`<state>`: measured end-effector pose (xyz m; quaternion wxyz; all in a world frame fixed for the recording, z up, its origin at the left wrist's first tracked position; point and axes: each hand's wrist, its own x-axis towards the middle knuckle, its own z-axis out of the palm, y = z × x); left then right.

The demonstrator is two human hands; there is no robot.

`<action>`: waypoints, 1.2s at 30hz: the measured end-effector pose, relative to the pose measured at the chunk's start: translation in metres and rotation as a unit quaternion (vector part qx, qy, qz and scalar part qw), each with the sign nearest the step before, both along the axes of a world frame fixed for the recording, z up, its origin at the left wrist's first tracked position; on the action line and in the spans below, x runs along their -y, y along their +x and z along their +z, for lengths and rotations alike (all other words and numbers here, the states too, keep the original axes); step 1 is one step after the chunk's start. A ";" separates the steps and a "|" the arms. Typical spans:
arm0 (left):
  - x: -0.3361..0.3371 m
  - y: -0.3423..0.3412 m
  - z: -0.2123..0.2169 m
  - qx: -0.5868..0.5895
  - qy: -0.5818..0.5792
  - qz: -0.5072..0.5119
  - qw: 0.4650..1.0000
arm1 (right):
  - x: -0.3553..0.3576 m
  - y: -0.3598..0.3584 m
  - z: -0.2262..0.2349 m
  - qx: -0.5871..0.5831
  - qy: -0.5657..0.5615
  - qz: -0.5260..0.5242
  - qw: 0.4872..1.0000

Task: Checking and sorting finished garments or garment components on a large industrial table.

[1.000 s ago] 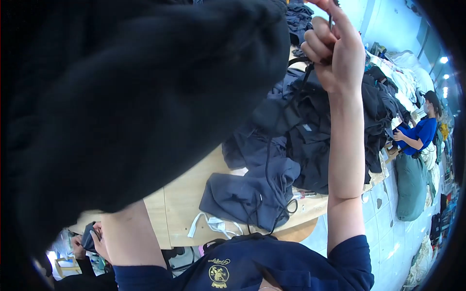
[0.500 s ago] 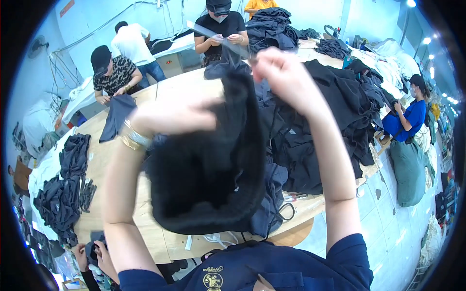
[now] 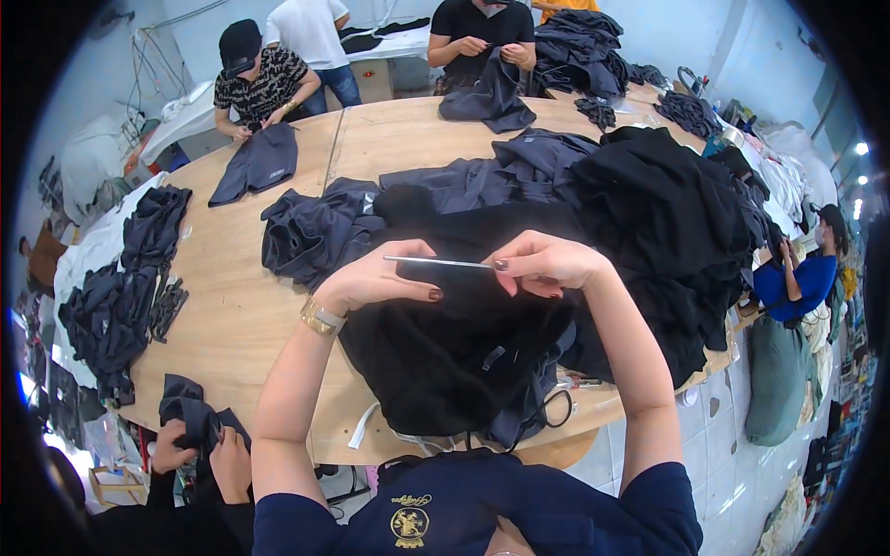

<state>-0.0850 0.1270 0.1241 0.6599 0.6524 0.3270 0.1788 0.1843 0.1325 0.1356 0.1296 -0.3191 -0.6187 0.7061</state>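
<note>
Head view. The left hand (image 3: 375,278) and the right hand (image 3: 547,264) were raised side by side above a black garment (image 3: 454,361) that lay bunched on the near edge of the wooden table (image 3: 232,306). Between them ran a thin, pale, straight strip (image 3: 438,262), its kind not discernible; the left fingers (image 3: 422,252) were curled closed on its left end and the right fingers (image 3: 508,267) pinched its right end. A gold wristband (image 3: 321,318) circled the left wrist. Just beyond the garment lay a heap of dark navy clothing (image 3: 445,190), and to the right a larger black pile (image 3: 677,222). At the far left of the table a person in a patterned shirt (image 3: 262,82) handled a flat navy piece (image 3: 255,162); at the far side another person (image 3: 482,23) held a dark garment (image 3: 489,97).
</note>
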 end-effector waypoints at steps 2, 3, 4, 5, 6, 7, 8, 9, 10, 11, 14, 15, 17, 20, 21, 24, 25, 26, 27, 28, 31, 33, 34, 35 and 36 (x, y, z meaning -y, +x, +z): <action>0.009 -0.007 -0.007 -0.006 0.024 0.091 0.996 | 0.004 -0.003 0.006 0.040 -0.019 -0.027 0.999; 0.013 -0.007 -0.010 0.000 0.057 0.114 0.992 | 0.002 -0.006 0.006 0.059 -0.028 -0.032 0.997; 0.017 -0.006 -0.013 0.000 0.054 0.117 0.992 | 0.003 -0.013 0.006 0.060 -0.030 -0.029 0.997; 0.021 -0.005 -0.014 0.016 0.075 0.149 0.986 | 0.006 -0.024 0.006 0.034 -0.039 -0.025 0.998; 0.025 -0.005 -0.015 0.031 0.095 0.181 0.978 | 0.008 -0.032 0.006 0.008 -0.049 -0.020 0.999; 0.025 -0.006 -0.024 0.053 0.074 0.200 0.976 | 0.006 -0.037 0.001 -0.002 -0.013 -0.004 1.000; 0.030 -0.003 -0.027 0.055 0.074 0.198 0.976 | 0.004 -0.035 -0.004 0.000 -0.012 -0.006 1.000; 0.037 0.000 -0.033 -0.019 0.211 0.228 0.950 | -0.002 -0.033 -0.011 -0.002 0.085 -0.003 0.996; 0.044 0.002 -0.037 -0.092 0.342 0.252 0.901 | -0.006 -0.031 -0.014 -0.003 0.181 0.001 0.983; 0.052 0.001 -0.039 -0.148 0.384 0.247 0.877 | -0.006 -0.030 -0.006 0.015 0.227 -0.013 0.974; 0.070 -0.005 -0.037 -0.164 0.285 0.231 0.916 | -0.009 -0.025 0.005 0.019 0.258 -0.018 0.966; 0.069 -0.012 -0.039 -0.164 0.285 0.234 0.915 | -0.010 -0.024 0.005 0.019 0.258 -0.015 0.966; 0.060 -0.032 -0.045 -0.179 0.198 0.206 0.942 | -0.011 -0.021 0.005 0.077 0.305 -0.016 0.949; 0.047 -0.051 -0.052 0.123 -0.011 0.199 0.972 | -0.014 0.001 -0.011 0.056 0.232 -0.075 0.968; 0.046 -0.053 -0.054 0.147 -0.034 0.209 0.966 | -0.011 0.002 -0.018 0.032 0.212 -0.077 0.974; 0.042 -0.054 -0.076 0.162 -0.028 0.266 0.950 | -0.002 -0.003 -0.028 0.012 0.201 -0.086 0.976; 0.041 -0.054 -0.081 0.161 -0.028 0.266 0.950 | 0.001 -0.006 -0.030 0.011 0.201 -0.086 0.976; 0.038 -0.048 -0.079 0.132 -0.008 0.253 0.958 | 0.003 -0.007 -0.032 0.008 0.189 -0.086 0.978; 0.037 -0.041 -0.076 0.102 0.012 0.240 0.965 | 0.005 -0.008 -0.034 0.005 0.177 -0.086 0.981; 0.039 -0.032 -0.073 0.028 0.027 0.248 0.968 | 0.005 -0.008 -0.040 0.014 0.216 -0.067 0.974; 0.041 -0.022 -0.082 -0.050 0.168 0.293 0.940 | 0.014 -0.016 -0.019 0.055 0.087 -0.092 0.990; 0.042 -0.017 -0.073 -0.025 0.151 0.296 0.943 | 0.011 -0.015 -0.008 0.020 0.059 -0.055 0.997; 0.043 -0.014 -0.066 -0.024 0.150 0.296 0.943 | 0.011 -0.016 -0.004 0.021 0.059 -0.055 0.997; 0.045 -0.011 -0.054 0.017 0.134 0.263 0.955 | 0.011 -0.020 -0.002 0.009 0.068 -0.027 0.997; 0.046 -0.010 -0.048 0.059 0.117 0.231 0.964 | 0.011 -0.024 0.002 -0.004 0.076 0.003 0.997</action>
